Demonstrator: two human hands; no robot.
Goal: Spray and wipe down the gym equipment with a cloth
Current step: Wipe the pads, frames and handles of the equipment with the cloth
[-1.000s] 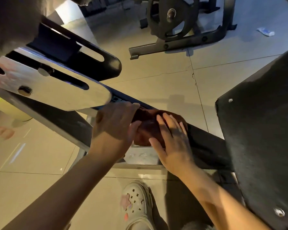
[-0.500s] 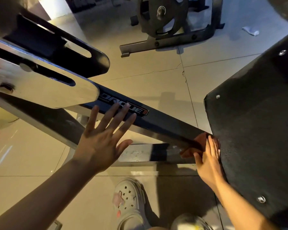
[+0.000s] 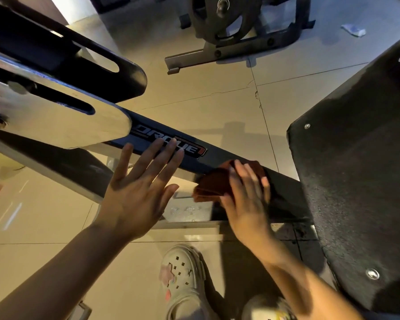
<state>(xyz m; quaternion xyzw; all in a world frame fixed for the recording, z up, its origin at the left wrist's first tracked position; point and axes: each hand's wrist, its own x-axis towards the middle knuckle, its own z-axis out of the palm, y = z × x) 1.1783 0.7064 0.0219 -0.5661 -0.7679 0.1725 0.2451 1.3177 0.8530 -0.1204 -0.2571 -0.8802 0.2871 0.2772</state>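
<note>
Tiled gym floor (image 3: 194, 93); right hand (image 3: 247, 199) presses brown cloth (image 3: 210, 185) flat-fingered on black frame bar (image 3: 217, 161), left hand (image 3: 139, 185) spread open, empty.

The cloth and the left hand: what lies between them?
In the head view, only a short bare stretch of the dark beam lies between the left hand and the cloth; they are apart.

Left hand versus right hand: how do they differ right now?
The left hand is bare, with fingers spread and straight; the right hand presses the reddish-brown cloth. The left hand is by the logo on the dark frame bar; the right hand is nearer the black pad. Both are flat and open.
</note>
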